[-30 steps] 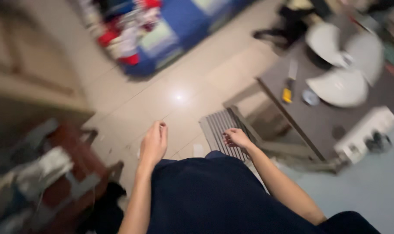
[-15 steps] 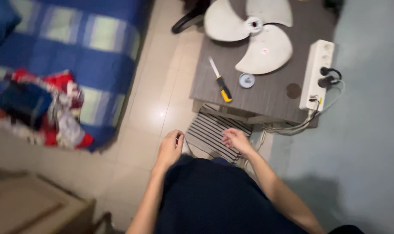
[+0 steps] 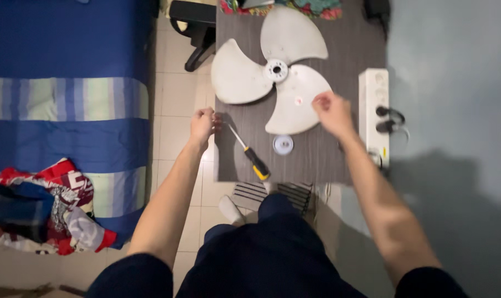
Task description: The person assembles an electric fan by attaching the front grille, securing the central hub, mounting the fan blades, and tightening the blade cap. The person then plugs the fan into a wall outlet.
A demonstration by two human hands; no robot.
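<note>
**Two hands over a table, a fan blade between them**

The left hand (image 3: 202, 123) hangs at the left edge of the grey table (image 3: 316, 160), fingers curled into a loose fist that grips nothing I can make out. Just to the right of its knuckles and slightly nearer the person lies a screwdriver (image 3: 248, 153) with a yellow-and-black handle; its long axis runs diagonally, the metal tip closest to the left fingers and the handle pointing away toward the table's near edge. This hand is clearly the nearer one to the tool.

Further right, beyond the left fingers and up-table, sits the white three-bladed fan blade (image 3: 275, 72), lying flat with its hub in the middle. A small round white cap (image 3: 283, 144) rests just beneath the lowest blade.

The right hand (image 3: 332, 112) comes in over that lowest blade's right edge, fingers bent and drawn together at the tips, seeming to touch or pinch the blade's rim, though actual contact cannot be told. The forearm stretches straight out from the body. Immediately right of these fingers lies a white power strip (image 3: 373, 113) with dark plugs.
</note>
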